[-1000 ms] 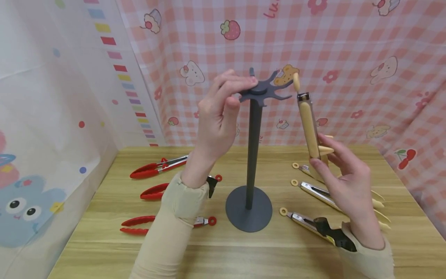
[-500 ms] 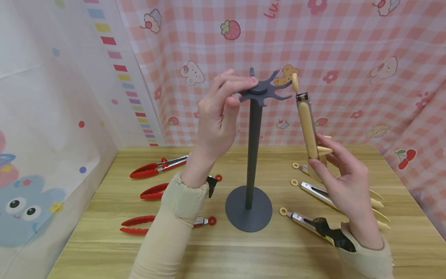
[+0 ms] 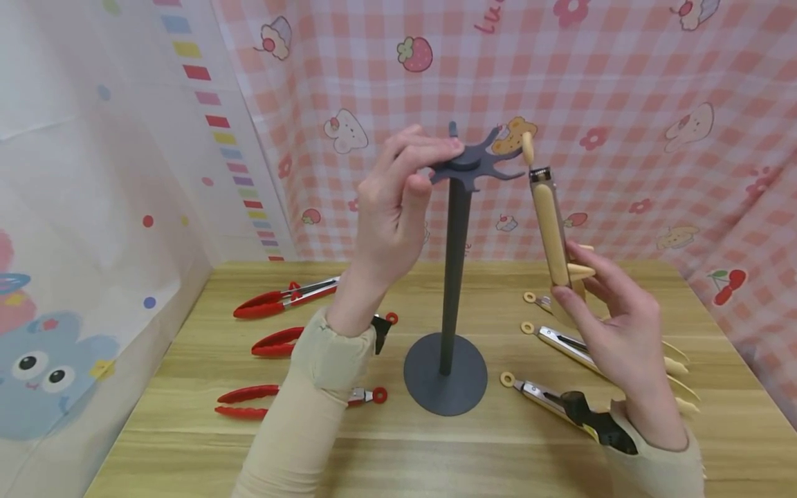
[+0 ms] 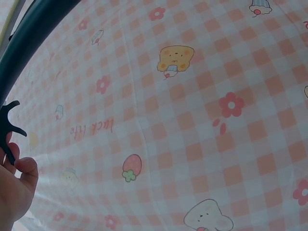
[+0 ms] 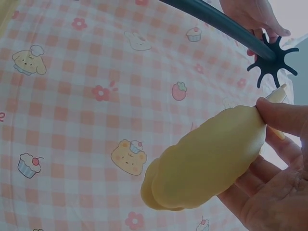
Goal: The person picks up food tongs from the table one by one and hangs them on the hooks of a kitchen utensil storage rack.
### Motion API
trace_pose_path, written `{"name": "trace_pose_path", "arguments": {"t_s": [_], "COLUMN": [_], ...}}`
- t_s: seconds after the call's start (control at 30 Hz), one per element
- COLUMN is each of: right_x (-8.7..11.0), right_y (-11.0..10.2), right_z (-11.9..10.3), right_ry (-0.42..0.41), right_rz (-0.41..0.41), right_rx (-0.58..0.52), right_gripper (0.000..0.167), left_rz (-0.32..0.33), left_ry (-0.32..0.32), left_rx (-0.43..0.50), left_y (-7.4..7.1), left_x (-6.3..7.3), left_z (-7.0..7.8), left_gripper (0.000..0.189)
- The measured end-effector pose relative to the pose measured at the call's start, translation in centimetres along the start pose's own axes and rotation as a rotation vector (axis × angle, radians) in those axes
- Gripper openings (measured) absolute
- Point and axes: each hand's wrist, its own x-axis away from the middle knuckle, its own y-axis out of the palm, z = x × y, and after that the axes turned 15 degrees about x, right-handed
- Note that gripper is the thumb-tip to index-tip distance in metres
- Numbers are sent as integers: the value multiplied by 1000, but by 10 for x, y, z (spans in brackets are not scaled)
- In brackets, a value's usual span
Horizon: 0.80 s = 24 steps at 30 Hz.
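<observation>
A dark grey stand (image 3: 456, 277) with a round base and a ring of curved hooks at its top rises from the table. My left hand (image 3: 398, 200) grips the hooked top, fingers over it and thumb below; in the left wrist view the thumb (image 4: 28, 168) pinches one hook. My right hand (image 3: 616, 318) holds cream kitchen tongs (image 3: 549, 232) upright by their scalloped heads (image 5: 207, 159), hanging ring (image 3: 528, 148) uppermost. That ring is at the tip of a right-hand hook (image 3: 507, 155); whether the hook passes through it I cannot tell.
Red tongs (image 3: 258, 306), several in a column, lie on the wooden table (image 3: 436, 456) left of the stand, partly behind my left arm. More cream tongs (image 3: 542, 394) lie to the right, partly under my right arm. A checked curtain (image 3: 373, 83) hangs behind.
The cream tongs in my right hand have shifted very slightly left, their ring a little nearer the hook tip. My left hand keeps its grip on the stand.
</observation>
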Motion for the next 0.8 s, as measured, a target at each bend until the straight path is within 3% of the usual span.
{"name": "trace_pose_path", "arguments": {"t_s": [0.8], "right_x": [0], "right_y": [1], "right_z": [0], "right_ry": [-6], "right_rz": [-17], "right_rx": [20], "right_gripper": [62], "left_rz": [11], "left_ry": [5], "left_rx": [-11], "left_y": [1], "left_x": [0], "left_z": [-1], "left_gripper": [81]}}
